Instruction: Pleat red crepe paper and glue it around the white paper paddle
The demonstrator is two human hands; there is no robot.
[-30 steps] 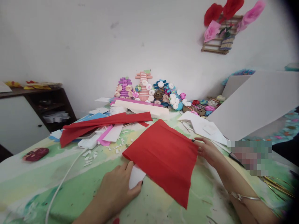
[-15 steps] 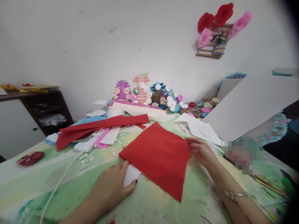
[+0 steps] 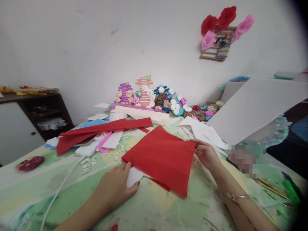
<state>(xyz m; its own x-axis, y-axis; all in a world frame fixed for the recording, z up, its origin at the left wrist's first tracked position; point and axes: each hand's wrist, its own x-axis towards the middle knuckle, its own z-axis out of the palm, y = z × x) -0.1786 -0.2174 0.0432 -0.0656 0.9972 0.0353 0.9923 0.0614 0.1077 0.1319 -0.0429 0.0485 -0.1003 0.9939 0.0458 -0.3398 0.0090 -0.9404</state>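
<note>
A folded sheet of red paper (image 3: 161, 157) lies at a slant on the table between my hands, its layers slightly offset at the lower edge. My right hand (image 3: 205, 154) pinches its right corner, with the fingertips partly behind the sheet. At the left corner, my left hand (image 3: 117, 181) rests low on the table, thumb spread away from the fingers. A white paper piece (image 3: 134, 177) shows between that thumb and fingers and runs under the red sheet.
Long red strips (image 3: 103, 130), a white power strip (image 3: 88, 149) with its cord and white scraps (image 3: 89, 165) lie to the left. Decorated flower crafts (image 3: 145, 96) stand behind. A large white board (image 3: 255, 109) leans at right, near gold scissors (image 3: 271, 187) and a dark red object (image 3: 30, 163) sits far left.
My right hand has raised and shifted the upper layer of the red paper, so a lower layer now shows beneath its front edge. My left hand has stayed in nearly the same place.
</note>
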